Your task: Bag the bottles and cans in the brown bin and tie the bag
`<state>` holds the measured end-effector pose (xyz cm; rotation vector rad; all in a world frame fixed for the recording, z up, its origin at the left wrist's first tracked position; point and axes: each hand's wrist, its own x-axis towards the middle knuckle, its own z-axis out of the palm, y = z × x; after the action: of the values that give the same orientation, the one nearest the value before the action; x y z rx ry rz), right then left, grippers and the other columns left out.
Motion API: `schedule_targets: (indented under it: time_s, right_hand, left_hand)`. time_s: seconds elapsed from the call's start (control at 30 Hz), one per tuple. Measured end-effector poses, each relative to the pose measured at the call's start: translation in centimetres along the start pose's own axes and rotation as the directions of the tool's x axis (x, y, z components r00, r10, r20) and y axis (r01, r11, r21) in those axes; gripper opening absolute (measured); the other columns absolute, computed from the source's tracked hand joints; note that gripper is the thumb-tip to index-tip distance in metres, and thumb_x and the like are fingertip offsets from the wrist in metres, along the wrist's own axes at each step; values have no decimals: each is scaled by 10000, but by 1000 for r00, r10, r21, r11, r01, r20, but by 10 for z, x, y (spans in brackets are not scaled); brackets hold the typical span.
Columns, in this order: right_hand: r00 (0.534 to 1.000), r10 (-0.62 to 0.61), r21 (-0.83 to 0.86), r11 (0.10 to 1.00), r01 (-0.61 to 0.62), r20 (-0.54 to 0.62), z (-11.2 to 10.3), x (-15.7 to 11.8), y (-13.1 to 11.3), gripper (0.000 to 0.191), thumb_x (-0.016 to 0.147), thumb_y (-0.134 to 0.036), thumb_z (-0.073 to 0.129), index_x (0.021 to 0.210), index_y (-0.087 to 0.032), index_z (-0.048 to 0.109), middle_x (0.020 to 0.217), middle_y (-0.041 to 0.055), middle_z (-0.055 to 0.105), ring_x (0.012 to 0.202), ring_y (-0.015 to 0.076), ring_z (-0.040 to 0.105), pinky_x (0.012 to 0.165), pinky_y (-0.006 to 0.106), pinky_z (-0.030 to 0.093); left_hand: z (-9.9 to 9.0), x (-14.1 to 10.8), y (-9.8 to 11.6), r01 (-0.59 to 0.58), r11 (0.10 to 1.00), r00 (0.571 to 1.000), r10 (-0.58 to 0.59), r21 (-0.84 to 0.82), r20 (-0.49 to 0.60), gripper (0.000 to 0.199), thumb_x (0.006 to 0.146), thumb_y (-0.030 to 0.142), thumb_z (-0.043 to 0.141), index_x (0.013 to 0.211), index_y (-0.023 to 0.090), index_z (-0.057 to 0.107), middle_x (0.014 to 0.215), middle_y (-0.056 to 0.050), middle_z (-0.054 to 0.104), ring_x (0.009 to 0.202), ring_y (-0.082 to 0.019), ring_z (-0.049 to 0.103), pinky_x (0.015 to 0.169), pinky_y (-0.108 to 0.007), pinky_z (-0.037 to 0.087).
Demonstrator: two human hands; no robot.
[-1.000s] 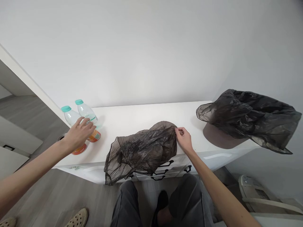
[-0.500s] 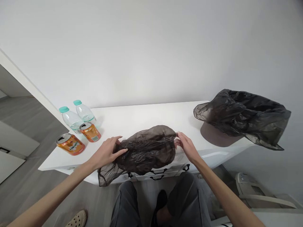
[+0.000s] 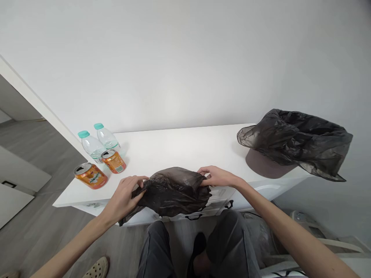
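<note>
Head camera: a crumpled dark bag (image 3: 176,193) lies at the near edge of the white desk (image 3: 174,146), around the middle, partly hanging over the drawer fronts. The left hand (image 3: 141,188) has its thumb and fingers closed on the bag's left end; the right hand (image 3: 203,180) pinches the opposite end, near the upper right of the bunched plastic.

Toward the desk's left end, two clear bottles with teal caps, the left bottle (image 3: 92,146) and the right bottle (image 3: 106,138), stand side by side by the far left corner. Just in front of them are two open orange cans, the front can (image 3: 92,177) closer to the left end and the rear can (image 3: 115,162) beside it. By the right end sits a brownish bin (image 3: 265,164), a second dark bag (image 3: 290,143) draped over its top.
</note>
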<state>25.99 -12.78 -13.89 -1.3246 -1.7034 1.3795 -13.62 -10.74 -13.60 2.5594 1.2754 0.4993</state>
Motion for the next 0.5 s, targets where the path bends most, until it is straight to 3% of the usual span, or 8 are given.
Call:
schedule_targets:
  time_s: [0.07, 0.17, 0.33, 0.43, 0.5]
  right_hand:
    - [995, -50, -53, 998, 45, -82, -1, -3, -17, 250, 708, -415, 802, 847, -221, 729, 832, 18, 726, 482, 111, 547, 428, 237, 372]
    - [967, -49, -5, 999, 50, -251, -10, -9, -33, 275, 787, -477, 735, 843, -224, 643, 709, -20, 666, 376, 91, 478, 398, 242, 330]
    - [868, -7, 76, 996, 52, -497, -29, -7, -21, 352, 835, -547, 693, 919, -241, 542, 521, -80, 551, 333, 112, 455, 377, 231, 280]
    - [826, -11, 151, 982, 116, -564, -26, 1, -1, 339, 863, -546, 664, 937, -246, 526, 517, -74, 550, 375, 135, 483, 397, 249, 326]
    - [792, 43, 235, 964, 129, -609, -18, 9, 12, 300, 864, -515, 651, 921, -246, 530, 548, -55, 572, 415, 147, 500, 414, 267, 359]
  left_hand:
    - [-11, -4, -6, -25, 999, 1000, 25, 38, -1, 378, 988, 394, 508, 1338, 262, 566, 1088, -71, 682, 1102, -270, 620, 1027, -422, 432]
    - [-36, -4, -16, -79, 990, 997, 76, 116, 22, 421, 987, 384, 507, 1393, 273, 536, 1222, -90, 673, 1201, -294, 592, 1063, -437, 421]
    - [-86, 18, -24, -120, 930, 990, 136, 347, -22, 411, 1011, 374, 479, 1401, 251, 514, 1273, -98, 660, 1217, -287, 561, 1082, -450, 392]
    - [-116, 36, -6, -10, 865, 969, 132, 501, -209, 398, 1025, 314, 454, 1404, 215, 525, 1208, -115, 651, 1183, -294, 546, 1068, -489, 378]
    - [-128, 45, 16, 126, 838, 910, 116, 530, -399, 417, 1015, 251, 456, 1425, 208, 519, 1284, -152, 593, 1264, -338, 479, 1088, -567, 328]
